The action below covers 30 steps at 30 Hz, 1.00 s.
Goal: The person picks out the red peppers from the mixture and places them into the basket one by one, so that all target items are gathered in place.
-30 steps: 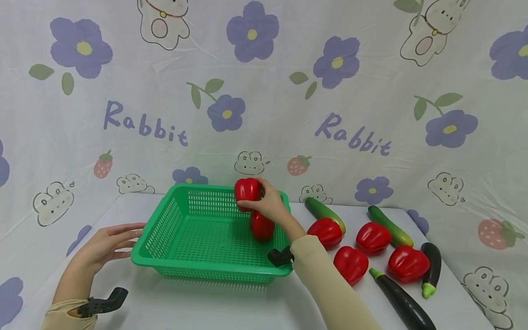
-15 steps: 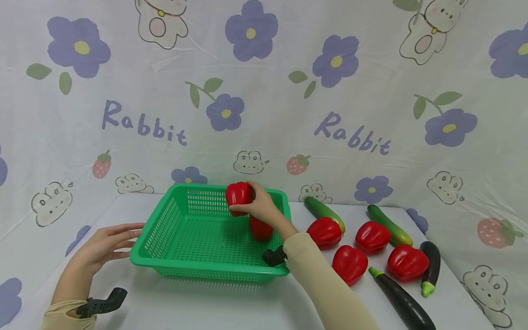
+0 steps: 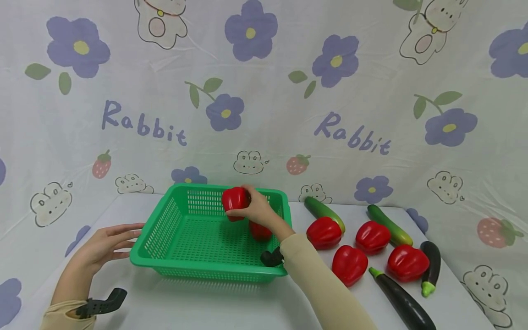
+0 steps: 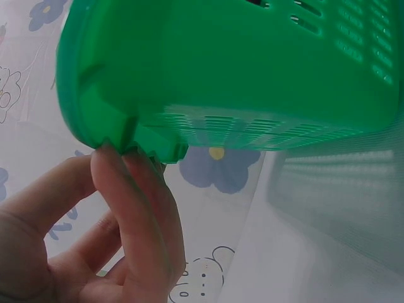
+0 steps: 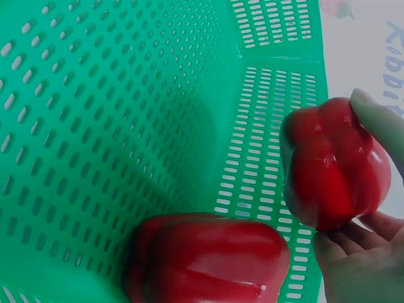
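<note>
Nearest, on the white table (image 3: 185, 314): long glossy dark eggplant (image 3: 402, 298), lying flat. Left hand (image 3: 103, 245) isn't clenched: fingers extended, fingertips on the left rim of the green perforated plastic basket (image 3: 202, 270). Light contact, likely enough to steady it against a nudge. Four loose red bell peppers (image 3: 349, 265) lie right of the basket, a short dark eggplant (image 3: 431, 266) just beside the rightmost; that side probably suits the right arm's reach.

In the basket, one glossy red pepper (image 5: 214, 265) lies on its side toward the right end. Past it, right hand (image 3: 260, 211) grasps another shiny red bell pepper (image 3: 235, 201), thumb and fingers on opposite sides, likely because it's smooth and round. It's up off the basket floor, near the far wall; can't tell if touching.

Farthest: two green cucumbers (image 3: 323, 213), then white printed cloth (image 3: 272, 105).
</note>
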Available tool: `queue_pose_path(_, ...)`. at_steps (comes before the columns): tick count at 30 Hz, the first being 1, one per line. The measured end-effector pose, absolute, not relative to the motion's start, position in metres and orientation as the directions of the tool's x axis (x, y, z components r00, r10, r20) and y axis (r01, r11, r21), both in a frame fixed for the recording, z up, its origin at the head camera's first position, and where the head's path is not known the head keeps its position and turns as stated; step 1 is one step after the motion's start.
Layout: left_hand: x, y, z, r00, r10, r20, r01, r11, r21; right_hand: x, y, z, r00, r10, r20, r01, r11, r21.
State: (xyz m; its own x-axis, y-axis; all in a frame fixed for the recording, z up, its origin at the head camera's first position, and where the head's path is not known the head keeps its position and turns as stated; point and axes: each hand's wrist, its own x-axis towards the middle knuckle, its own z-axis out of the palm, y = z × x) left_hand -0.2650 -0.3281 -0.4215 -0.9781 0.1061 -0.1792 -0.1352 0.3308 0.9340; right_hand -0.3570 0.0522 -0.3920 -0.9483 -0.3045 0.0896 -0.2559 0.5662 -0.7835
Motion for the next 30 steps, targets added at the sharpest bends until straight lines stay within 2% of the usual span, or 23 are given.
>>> queue_pose_path(30, -0.2646, -0.3292, -0.4214, -0.978, 0.109, -0.179, -0.135, 0.324, 0.936, -0.3539, 0.0525, -0.4008, -0.931, -0.365, 0.014, -0.267, 0.653, -0.708)
